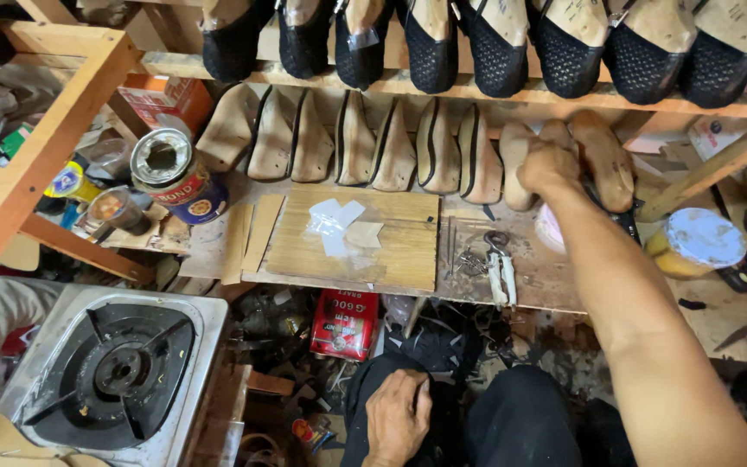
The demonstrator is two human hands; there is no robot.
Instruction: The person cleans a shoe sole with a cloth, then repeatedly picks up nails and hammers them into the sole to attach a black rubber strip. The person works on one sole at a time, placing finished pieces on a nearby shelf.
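Two bare hands are in view, well apart. The right hand (549, 167) is stretched out towards one o'clock, its fingers curled down over the upper end of a pale wooden shoe last (603, 160) that leans in the row at the back of the workbench (555, 281); from this angle I cannot tell whether the fingers truly grip the last or only rest on it. The left hand (398, 417) lies at six o'clock, low down on the person's dark trousers (512, 424), fingers loosely bent and close together, holding nothing that I can see.

Left of the right hand, from eleven round to twelve o'clock, a line of tan soles and lasts (356, 138) stands on edge against the shelf. Above them, along the top, hangs a row of black mesh shoe uppers (499, 47) fitted on lasts. At the middle of the bench lies a wooden board (391, 251) with clear plastic scraps (335, 225) on it, and just beside it at three o'clock a pair of scissors (501, 268). An open glue tin (170, 173) sits at ten o'clock. A single gas burner (114, 372) stands at eight o'clock, and a red tin (345, 324) lies under the bench edge.
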